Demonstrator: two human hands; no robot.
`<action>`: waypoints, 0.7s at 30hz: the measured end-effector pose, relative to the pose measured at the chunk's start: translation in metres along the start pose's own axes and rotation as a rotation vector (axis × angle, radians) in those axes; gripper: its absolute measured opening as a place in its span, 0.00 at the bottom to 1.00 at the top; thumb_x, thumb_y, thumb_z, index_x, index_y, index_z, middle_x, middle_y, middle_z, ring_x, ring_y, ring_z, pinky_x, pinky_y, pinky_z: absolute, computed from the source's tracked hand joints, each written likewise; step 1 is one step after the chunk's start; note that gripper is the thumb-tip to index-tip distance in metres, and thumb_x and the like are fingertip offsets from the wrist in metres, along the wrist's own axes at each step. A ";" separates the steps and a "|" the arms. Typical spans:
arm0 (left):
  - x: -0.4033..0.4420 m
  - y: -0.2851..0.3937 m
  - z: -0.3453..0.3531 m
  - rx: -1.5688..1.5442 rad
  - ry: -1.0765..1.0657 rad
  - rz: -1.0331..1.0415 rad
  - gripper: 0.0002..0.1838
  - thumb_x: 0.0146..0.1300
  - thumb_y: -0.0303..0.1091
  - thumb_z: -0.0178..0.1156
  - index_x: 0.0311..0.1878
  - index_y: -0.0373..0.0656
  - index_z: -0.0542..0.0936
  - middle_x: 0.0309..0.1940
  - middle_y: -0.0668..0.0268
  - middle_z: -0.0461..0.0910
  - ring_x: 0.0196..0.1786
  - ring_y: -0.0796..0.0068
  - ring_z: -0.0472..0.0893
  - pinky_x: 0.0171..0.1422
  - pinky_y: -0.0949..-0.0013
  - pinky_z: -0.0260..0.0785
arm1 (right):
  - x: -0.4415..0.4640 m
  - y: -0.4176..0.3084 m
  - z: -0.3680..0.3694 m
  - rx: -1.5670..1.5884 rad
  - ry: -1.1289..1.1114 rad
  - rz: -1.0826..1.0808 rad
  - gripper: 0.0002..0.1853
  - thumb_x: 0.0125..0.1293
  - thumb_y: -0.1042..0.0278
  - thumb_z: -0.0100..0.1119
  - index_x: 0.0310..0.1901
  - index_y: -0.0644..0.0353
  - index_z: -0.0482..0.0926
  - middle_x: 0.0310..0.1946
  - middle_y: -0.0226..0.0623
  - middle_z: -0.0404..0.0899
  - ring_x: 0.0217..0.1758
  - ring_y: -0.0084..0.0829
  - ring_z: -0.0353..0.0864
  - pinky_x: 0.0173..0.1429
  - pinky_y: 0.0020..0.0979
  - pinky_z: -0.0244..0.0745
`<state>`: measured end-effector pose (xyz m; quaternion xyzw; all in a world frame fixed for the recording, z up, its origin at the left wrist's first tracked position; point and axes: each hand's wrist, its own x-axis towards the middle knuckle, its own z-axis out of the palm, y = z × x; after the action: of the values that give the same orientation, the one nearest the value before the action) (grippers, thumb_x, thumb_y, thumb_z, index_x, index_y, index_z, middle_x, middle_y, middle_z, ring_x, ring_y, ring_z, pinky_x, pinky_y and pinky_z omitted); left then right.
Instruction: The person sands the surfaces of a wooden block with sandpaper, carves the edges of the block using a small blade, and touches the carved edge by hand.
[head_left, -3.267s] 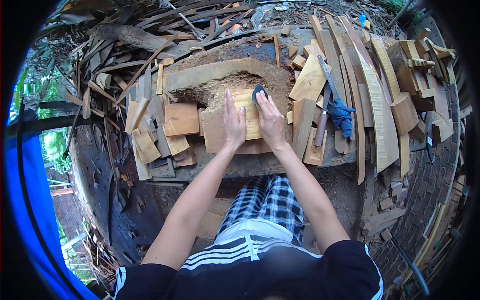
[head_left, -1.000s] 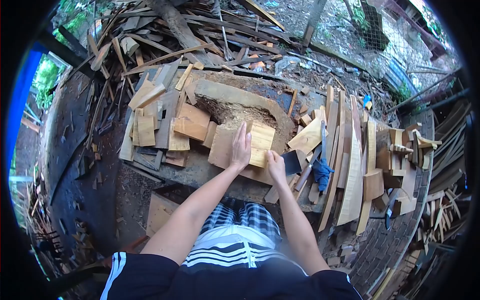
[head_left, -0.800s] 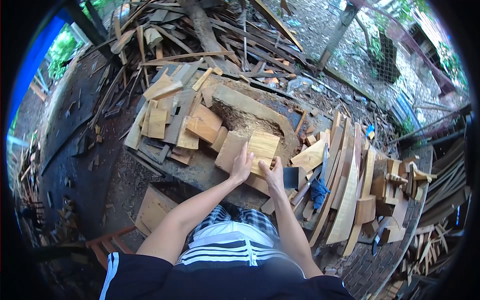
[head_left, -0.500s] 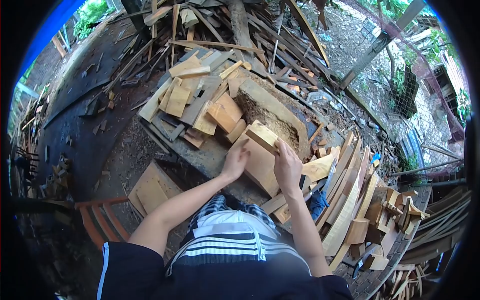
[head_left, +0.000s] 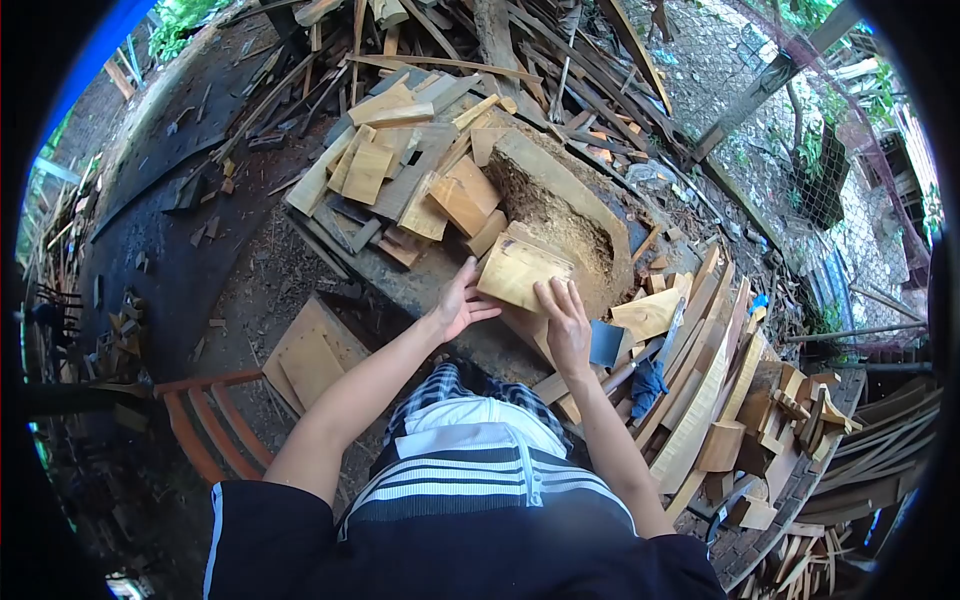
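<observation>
A light yellow wooden block [head_left: 522,270] is held above a larger brown board [head_left: 528,328] near the bench's front edge. My right hand [head_left: 568,325] grips the block at its right end, fingers on its top face. At the block's left end is my left hand [head_left: 462,302], palm turned up and fingers apart; whether its fingertips touch the block is hard to tell. A dark sheet of sandpaper [head_left: 605,343] lies just right of my right hand. Behind the block, a hollowed, rough-edged wooden slab [head_left: 560,190] rests on the bench.
Wood offcuts [head_left: 368,172] are heaped on the bench's left part. To the right lie a saw [head_left: 672,335], a blue cloth [head_left: 648,388] and long curved boards [head_left: 715,370]. A red-brown slatted chair [head_left: 212,428] stands at lower left, beside a box with boards [head_left: 310,365].
The block has come off the board and been turned in my right hand. My left hand has let go and opened. The camera's view has swung, so the bench appears rotated.
</observation>
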<state>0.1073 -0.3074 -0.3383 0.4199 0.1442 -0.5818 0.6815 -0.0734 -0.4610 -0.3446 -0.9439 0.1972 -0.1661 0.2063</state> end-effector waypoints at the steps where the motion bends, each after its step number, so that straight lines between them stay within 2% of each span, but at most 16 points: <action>1: 0.007 -0.005 0.000 -0.002 0.000 -0.002 0.37 0.74 0.50 0.57 0.76 0.40 0.58 0.67 0.51 0.66 0.62 0.53 0.78 0.67 0.51 0.73 | -0.009 -0.003 0.001 -0.056 0.027 -0.047 0.34 0.58 0.85 0.54 0.65 0.41 0.78 0.68 0.40 0.72 0.74 0.51 0.66 0.70 0.43 0.72; 3: 0.016 -0.018 0.004 0.374 0.135 0.162 0.36 0.68 0.43 0.66 0.73 0.41 0.62 0.66 0.52 0.69 0.64 0.56 0.76 0.66 0.49 0.73 | -0.023 -0.004 -0.005 -0.054 -0.032 -0.042 0.34 0.56 0.84 0.57 0.65 0.43 0.78 0.71 0.40 0.70 0.76 0.50 0.64 0.71 0.42 0.71; 4: 0.016 -0.021 0.006 0.457 0.211 0.156 0.38 0.62 0.35 0.72 0.71 0.43 0.64 0.63 0.54 0.72 0.62 0.58 0.77 0.64 0.49 0.74 | -0.027 -0.001 -0.009 0.014 -0.103 -0.028 0.34 0.55 0.83 0.57 0.65 0.45 0.78 0.71 0.40 0.69 0.76 0.51 0.63 0.72 0.41 0.70; 5: 0.013 -0.024 0.007 0.461 0.206 0.150 0.38 0.62 0.35 0.72 0.71 0.43 0.64 0.63 0.54 0.72 0.62 0.58 0.77 0.64 0.49 0.74 | -0.030 0.003 -0.013 0.081 -0.171 -0.014 0.34 0.54 0.83 0.58 0.65 0.46 0.78 0.72 0.40 0.68 0.76 0.52 0.62 0.73 0.40 0.69; 6: 0.010 -0.026 0.006 0.480 0.174 0.197 0.36 0.60 0.33 0.73 0.70 0.43 0.66 0.61 0.56 0.74 0.61 0.60 0.78 0.61 0.53 0.76 | -0.034 0.011 -0.012 0.231 -0.155 0.070 0.35 0.59 0.79 0.61 0.70 0.48 0.71 0.74 0.40 0.65 0.77 0.51 0.62 0.74 0.43 0.67; 7: 0.007 -0.028 0.008 0.501 0.138 0.245 0.35 0.59 0.32 0.74 0.68 0.43 0.68 0.59 0.58 0.76 0.61 0.63 0.78 0.58 0.56 0.78 | -0.033 0.007 -0.014 0.228 -0.148 0.082 0.35 0.59 0.79 0.61 0.70 0.48 0.71 0.74 0.40 0.65 0.77 0.51 0.62 0.74 0.43 0.67; 8: 0.009 -0.031 0.005 0.509 0.127 0.241 0.35 0.59 0.32 0.74 0.68 0.43 0.68 0.59 0.58 0.76 0.61 0.63 0.78 0.58 0.56 0.78 | -0.028 0.001 -0.018 0.482 -0.045 0.324 0.35 0.64 0.76 0.61 0.73 0.47 0.65 0.74 0.43 0.62 0.77 0.49 0.61 0.72 0.45 0.69; 9: 0.013 -0.034 0.001 0.672 0.049 0.463 0.33 0.57 0.32 0.74 0.65 0.43 0.71 0.55 0.59 0.79 0.58 0.64 0.80 0.54 0.58 0.78 | -0.023 -0.001 -0.021 0.736 0.067 0.563 0.36 0.68 0.73 0.61 0.76 0.45 0.59 0.75 0.45 0.60 0.78 0.48 0.61 0.71 0.46 0.71; 10: 0.014 -0.036 -0.002 0.829 -0.037 0.684 0.32 0.56 0.33 0.75 0.63 0.42 0.73 0.52 0.60 0.81 0.55 0.66 0.82 0.50 0.61 0.78 | -0.022 0.011 -0.017 0.893 0.046 0.653 0.39 0.71 0.67 0.61 0.78 0.44 0.51 0.76 0.45 0.55 0.77 0.43 0.61 0.70 0.50 0.72; 11: 0.004 -0.030 0.010 0.839 -0.059 0.677 0.32 0.56 0.33 0.75 0.63 0.42 0.73 0.52 0.60 0.81 0.55 0.66 0.82 0.50 0.61 0.78 | -0.015 0.008 -0.026 0.889 0.068 0.666 0.39 0.71 0.67 0.61 0.78 0.44 0.51 0.76 0.45 0.55 0.77 0.43 0.61 0.70 0.50 0.72; 13: -0.019 -0.013 0.036 1.124 -0.053 0.892 0.29 0.54 0.32 0.75 0.59 0.43 0.75 0.46 0.60 0.83 0.49 0.66 0.85 0.46 0.63 0.77 | 0.000 0.004 -0.049 1.290 -0.113 0.804 0.42 0.70 0.64 0.64 0.79 0.46 0.50 0.72 0.48 0.61 0.73 0.44 0.67 0.68 0.47 0.75; 14: -0.027 -0.005 0.048 1.135 -0.076 0.892 0.29 0.54 0.32 0.75 0.59 0.43 0.75 0.46 0.60 0.83 0.49 0.66 0.85 0.46 0.63 0.77 | 0.005 0.002 -0.053 1.430 -0.053 0.808 0.41 0.70 0.65 0.64 0.78 0.49 0.52 0.72 0.44 0.62 0.73 0.40 0.67 0.72 0.46 0.71; 15: -0.036 0.002 0.058 1.190 -0.066 0.980 0.29 0.54 0.29 0.75 0.59 0.43 0.75 0.45 0.61 0.84 0.46 0.67 0.85 0.47 0.65 0.78 | 0.008 0.004 -0.053 1.436 -0.032 0.809 0.41 0.70 0.65 0.64 0.78 0.49 0.52 0.72 0.44 0.62 0.73 0.40 0.67 0.72 0.46 0.71; 17: -0.042 0.016 0.069 1.253 -0.070 1.083 0.29 0.53 0.27 0.75 0.59 0.43 0.74 0.44 0.61 0.84 0.44 0.68 0.85 0.49 0.67 0.78 | 0.018 0.012 -0.052 1.665 0.007 0.608 0.38 0.70 0.72 0.61 0.77 0.50 0.53 0.71 0.39 0.64 0.74 0.37 0.65 0.74 0.47 0.66; 18: -0.045 0.021 0.072 1.285 -0.079 1.166 0.30 0.52 0.26 0.75 0.59 0.44 0.75 0.45 0.61 0.84 0.45 0.65 0.85 0.49 0.66 0.78 | 0.023 0.015 -0.053 1.671 0.031 0.593 0.38 0.69 0.73 0.61 0.77 0.53 0.54 0.72 0.36 0.63 0.75 0.34 0.64 0.77 0.43 0.62; 21: -0.054 0.035 0.084 1.341 -0.134 1.350 0.31 0.49 0.23 0.74 0.58 0.45 0.76 0.47 0.60 0.84 0.46 0.60 0.86 0.49 0.64 0.79 | 0.038 0.007 -0.071 1.643 0.060 0.524 0.38 0.69 0.74 0.63 0.76 0.57 0.55 0.72 0.36 0.63 0.74 0.32 0.66 0.76 0.40 0.63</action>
<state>0.0992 -0.3341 -0.2363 0.6837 -0.5315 -0.0499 0.4977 -0.0706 -0.5063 -0.2782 -0.4145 0.2313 -0.2281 0.8501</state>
